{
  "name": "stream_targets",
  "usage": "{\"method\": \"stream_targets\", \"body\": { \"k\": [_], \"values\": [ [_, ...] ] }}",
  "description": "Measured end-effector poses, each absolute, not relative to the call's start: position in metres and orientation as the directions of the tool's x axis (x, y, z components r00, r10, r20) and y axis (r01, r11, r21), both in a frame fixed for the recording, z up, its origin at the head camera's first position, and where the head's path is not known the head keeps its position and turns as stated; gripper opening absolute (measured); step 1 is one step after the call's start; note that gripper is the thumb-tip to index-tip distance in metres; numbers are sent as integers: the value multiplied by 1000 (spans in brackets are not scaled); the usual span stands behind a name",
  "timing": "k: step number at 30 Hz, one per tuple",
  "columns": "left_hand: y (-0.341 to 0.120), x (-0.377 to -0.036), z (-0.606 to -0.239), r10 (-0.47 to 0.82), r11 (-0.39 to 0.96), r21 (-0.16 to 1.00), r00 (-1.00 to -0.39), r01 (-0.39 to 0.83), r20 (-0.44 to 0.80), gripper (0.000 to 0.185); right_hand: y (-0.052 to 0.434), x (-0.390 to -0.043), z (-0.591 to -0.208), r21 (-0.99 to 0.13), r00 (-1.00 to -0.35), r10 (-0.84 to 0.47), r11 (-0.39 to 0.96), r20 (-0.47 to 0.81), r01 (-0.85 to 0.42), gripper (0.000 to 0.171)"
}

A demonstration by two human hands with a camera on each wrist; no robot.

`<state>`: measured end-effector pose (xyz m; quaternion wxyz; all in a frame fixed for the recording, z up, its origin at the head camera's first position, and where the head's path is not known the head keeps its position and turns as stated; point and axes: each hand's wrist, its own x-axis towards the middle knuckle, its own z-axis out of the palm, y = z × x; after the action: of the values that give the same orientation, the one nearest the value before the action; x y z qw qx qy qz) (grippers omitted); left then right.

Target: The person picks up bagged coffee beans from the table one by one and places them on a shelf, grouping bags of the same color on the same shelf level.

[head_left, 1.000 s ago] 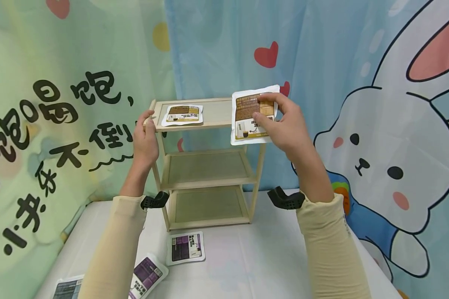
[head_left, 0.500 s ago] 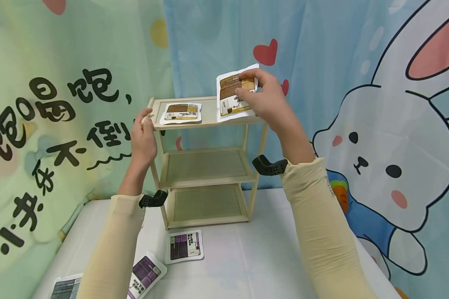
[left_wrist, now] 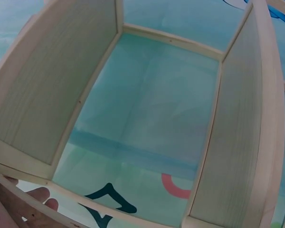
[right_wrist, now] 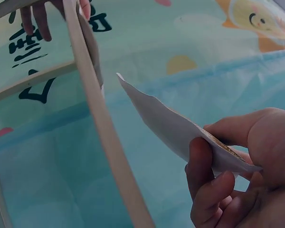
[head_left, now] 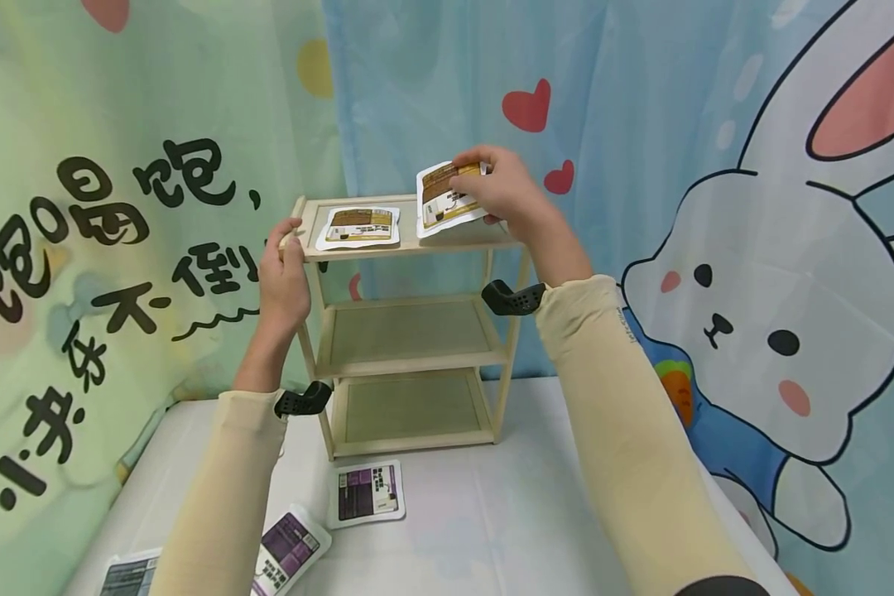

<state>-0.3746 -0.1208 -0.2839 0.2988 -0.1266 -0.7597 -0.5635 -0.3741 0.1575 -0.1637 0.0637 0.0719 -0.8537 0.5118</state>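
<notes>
The right hand (head_left: 501,192) has its grip clamped on a brown-labelled sachet (head_left: 444,197), print too small to read, tilted over the wooden shelf rack's (head_left: 410,319) top tier. The left hand (head_left: 286,277) curls around the rack's top-left corner. Only the right wrist view shows the sachet's plain white underside (right_wrist: 166,124).

Head view: set high, faces forward and slightly down; takes in the whole wooden shelf (head_left: 410,331), both forearms, the white table (head_left: 492,513) and the printed curtain (head_left: 641,124) behind.

Left wrist view: very close, beside the shelf (left_wrist: 33,95) and level with its boards, looking through the frame to the curtain.

Right wrist view: very close, low, looking up past the shelf edge (right_wrist: 104,137) at the held packet (right_wrist: 171,128).

Shared by all three: shelf and curtain. The packet (head_left: 447,197) shows in head and right wrist views.
</notes>
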Motion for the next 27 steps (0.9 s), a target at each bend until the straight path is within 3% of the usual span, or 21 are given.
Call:
{"method": "stream_targets", "body": {
  "k": [27],
  "values": [
    [-122, -375, -284, -154, 356, 780, -791, 515, 592, 47, 156, -390, -167, -872, -998, -61, 489, 3, -33, 51]
  ]
}}
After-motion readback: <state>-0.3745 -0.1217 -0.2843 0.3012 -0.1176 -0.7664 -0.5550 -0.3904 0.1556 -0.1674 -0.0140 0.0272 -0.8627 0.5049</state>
